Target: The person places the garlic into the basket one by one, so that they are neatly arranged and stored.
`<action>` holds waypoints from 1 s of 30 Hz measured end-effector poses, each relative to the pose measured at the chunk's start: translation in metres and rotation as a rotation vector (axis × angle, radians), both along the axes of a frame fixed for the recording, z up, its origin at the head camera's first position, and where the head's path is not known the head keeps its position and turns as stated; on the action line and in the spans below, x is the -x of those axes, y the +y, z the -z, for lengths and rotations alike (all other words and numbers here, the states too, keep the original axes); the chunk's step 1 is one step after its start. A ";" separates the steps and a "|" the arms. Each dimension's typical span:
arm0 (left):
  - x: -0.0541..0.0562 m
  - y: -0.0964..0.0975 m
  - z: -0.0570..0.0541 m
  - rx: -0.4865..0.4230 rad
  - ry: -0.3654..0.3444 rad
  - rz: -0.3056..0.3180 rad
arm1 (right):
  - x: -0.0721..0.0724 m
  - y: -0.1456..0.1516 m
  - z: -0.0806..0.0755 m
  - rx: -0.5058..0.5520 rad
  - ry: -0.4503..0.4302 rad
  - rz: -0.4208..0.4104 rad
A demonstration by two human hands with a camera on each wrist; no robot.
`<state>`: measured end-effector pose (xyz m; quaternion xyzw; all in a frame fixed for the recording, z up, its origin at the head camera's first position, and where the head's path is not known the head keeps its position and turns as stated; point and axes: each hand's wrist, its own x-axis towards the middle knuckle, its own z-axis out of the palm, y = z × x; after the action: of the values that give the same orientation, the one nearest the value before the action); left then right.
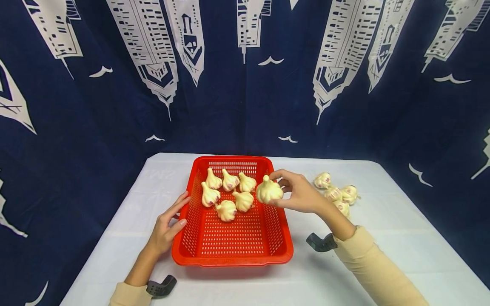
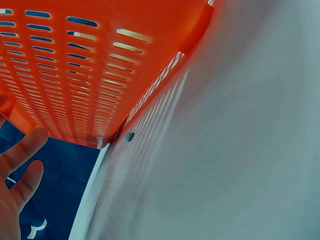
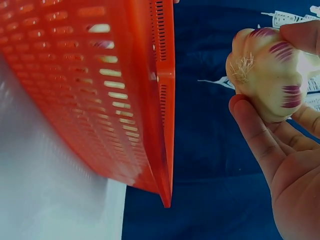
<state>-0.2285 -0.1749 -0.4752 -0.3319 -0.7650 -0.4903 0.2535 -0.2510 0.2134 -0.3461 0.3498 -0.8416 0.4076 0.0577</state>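
A red plastic basket [image 1: 233, 260] with slotted walls stands on the white table. Inside it, toward the back and left, lie several garlic bulbs [image 1: 226, 211]. My right hand [image 1: 300, 192] grips one garlic bulb [image 1: 269, 190] between thumb and fingers, above the basket's right rim. In the right wrist view that bulb [image 3: 270, 75] shows purple streaks and a tuft of roots. My left hand [image 1: 163, 229] rests against the basket's left rim, fingers fairly straight. The left wrist view shows part of the left hand [image 2: 17, 185] beside the slotted wall [image 2: 75, 65].
Several more garlic bulbs [image 1: 334, 194] lie on the white table [image 1: 383, 255] to the right of the basket, partly behind the right forearm. A dark blue curtain [image 1: 245, 106] with white building prints hangs behind and beside the table. Each wrist wears a dark device [image 1: 321, 242].
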 end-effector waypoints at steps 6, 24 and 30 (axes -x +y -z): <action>0.002 -0.001 -0.001 0.007 0.015 -0.001 | 0.000 -0.010 -0.001 -0.009 -0.003 -0.028; 0.004 0.001 -0.003 -0.004 -0.013 0.006 | 0.002 -0.046 -0.015 -0.068 0.103 -0.097; 0.001 -0.001 0.002 0.000 -0.022 -0.005 | 0.002 -0.062 -0.015 -0.065 0.075 -0.144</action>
<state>-0.2298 -0.1759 -0.4769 -0.3245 -0.7684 -0.4933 0.2466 -0.2527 0.1516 -0.3308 0.4261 -0.8243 0.3696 0.0481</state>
